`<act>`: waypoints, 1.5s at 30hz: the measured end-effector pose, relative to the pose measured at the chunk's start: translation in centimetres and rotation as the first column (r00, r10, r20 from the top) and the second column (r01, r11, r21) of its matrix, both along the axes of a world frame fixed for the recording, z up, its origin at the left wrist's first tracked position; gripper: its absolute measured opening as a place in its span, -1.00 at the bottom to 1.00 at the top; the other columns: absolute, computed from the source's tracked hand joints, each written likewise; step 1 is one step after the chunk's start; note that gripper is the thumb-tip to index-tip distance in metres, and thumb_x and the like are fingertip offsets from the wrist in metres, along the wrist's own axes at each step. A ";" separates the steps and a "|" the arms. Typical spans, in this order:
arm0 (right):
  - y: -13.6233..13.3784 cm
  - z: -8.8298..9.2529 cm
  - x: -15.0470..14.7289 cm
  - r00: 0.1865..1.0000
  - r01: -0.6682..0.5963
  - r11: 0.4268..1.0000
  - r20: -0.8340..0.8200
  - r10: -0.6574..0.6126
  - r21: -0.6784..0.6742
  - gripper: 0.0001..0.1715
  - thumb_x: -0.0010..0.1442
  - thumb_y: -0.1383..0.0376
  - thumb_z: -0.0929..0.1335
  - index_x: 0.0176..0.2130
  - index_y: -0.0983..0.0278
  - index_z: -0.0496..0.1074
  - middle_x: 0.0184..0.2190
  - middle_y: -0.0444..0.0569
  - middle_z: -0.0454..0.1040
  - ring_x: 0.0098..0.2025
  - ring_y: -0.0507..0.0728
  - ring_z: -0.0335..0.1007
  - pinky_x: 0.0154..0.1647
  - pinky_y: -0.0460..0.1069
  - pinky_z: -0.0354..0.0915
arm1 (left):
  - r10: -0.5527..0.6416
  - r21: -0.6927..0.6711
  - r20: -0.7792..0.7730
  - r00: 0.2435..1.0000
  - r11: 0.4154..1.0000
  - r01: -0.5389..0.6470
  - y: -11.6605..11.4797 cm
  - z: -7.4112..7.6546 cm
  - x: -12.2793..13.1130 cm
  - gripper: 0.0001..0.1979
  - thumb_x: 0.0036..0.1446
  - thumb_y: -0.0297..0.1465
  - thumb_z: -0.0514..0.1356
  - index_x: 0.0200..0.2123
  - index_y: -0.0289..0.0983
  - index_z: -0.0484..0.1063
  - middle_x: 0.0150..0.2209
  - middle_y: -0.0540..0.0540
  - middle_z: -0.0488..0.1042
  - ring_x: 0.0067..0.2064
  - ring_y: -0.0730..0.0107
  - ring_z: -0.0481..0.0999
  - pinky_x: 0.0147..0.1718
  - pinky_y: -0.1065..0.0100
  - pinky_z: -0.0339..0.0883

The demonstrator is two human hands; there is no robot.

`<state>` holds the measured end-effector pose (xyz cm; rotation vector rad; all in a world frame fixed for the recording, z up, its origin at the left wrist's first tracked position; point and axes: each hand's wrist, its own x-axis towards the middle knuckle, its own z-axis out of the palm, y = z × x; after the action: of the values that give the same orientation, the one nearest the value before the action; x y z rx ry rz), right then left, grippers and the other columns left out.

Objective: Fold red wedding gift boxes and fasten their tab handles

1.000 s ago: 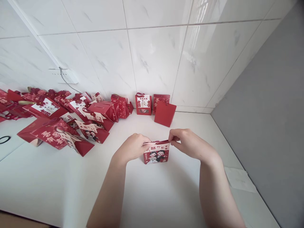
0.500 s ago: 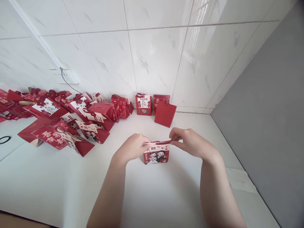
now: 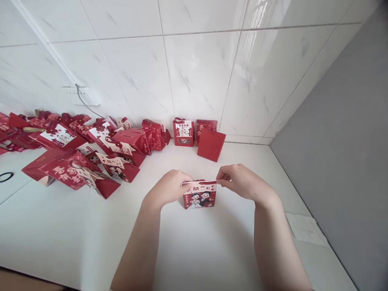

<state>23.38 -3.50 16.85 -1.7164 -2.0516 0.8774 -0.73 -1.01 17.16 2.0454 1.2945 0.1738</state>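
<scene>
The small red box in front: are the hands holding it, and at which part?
Yes. Both hands pinch the box at its top flap: the left hand at the left end, the right hand at the right end.

Bright, even daylight, window glare on the wall tiles [image 3: 251,60], edges bowed by wide-angle distortion.

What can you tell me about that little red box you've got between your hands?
The small red box looks like printed card. Its front shows a cartoon couple under a pale pink band with red characters. It stands upright on the white counter, away from the other boxes. The left hand pinches its top left corner, the right hand its top right. What is inside cannot be seen.
</scene>
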 end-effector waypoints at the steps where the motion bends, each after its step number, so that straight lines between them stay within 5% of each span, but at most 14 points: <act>1: 0.1 -0.1 0.1 1.000 -0.011 1.000 -0.003 0.011 -0.010 -0.82 0.17 0.36 0.30 -0.38 0.20 0.50 -0.32 -0.09 0.59 -0.33 0.09 0.48 -0.42 -0.06 0.25 | -0.002 0.001 -0.004 1.000 1.000 0.002 0.0 0.0 0.0 -0.68 0.14 -0.23 0.07 -0.46 -0.27 0.52 -0.57 -0.02 0.26 -0.52 0.45 0.04 -0.52 0.34 -0.13; 11: 0.2 -1.0 0.4 0.996 -0.086 0.996 -0.006 0.086 0.029 -0.72 0.18 0.36 0.34 -0.08 0.15 0.44 -0.17 -0.08 0.57 -0.14 0.12 0.49 -0.24 -0.04 0.30 | -0.017 -0.012 -0.006 1.000 1.000 0.017 0.1 -0.4 -0.3 -0.68 0.18 -0.24 0.04 -0.44 -0.24 0.51 -0.57 0.01 0.21 -0.52 0.45 0.02 -0.55 0.35 -0.15; 20: 0.2 -0.9 0.0 0.992 -0.124 0.985 -0.015 0.127 0.117 -0.70 0.22 0.43 0.24 -0.14 0.14 0.45 -0.22 -0.11 0.56 -0.22 0.09 0.46 -0.25 -0.05 0.28 | -0.012 -0.005 -0.004 1.000 1.000 0.012 0.1 -0.1 -0.2 -0.67 0.17 -0.22 0.05 -0.50 -0.27 0.45 -0.58 -0.01 0.17 -0.51 0.45 0.00 -0.54 0.34 -0.16; 45: -0.1 -0.2 -0.2 0.998 -0.063 0.996 -0.006 0.064 0.055 -0.70 0.16 0.44 0.23 -0.35 0.16 0.51 -0.31 -0.12 0.57 -0.33 0.09 0.45 -0.42 -0.07 0.24 | -0.015 0.041 -0.016 1.000 0.999 0.016 -0.3 0.4 0.2 -0.63 0.16 -0.20 0.04 -0.45 -0.25 0.56 -0.57 -0.03 0.34 -0.55 0.46 0.10 -0.54 0.35 -0.11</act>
<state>23.15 -3.59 16.61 -1.6251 -2.1158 0.8368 -0.55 -1.31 17.56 2.0949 1.2938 0.1790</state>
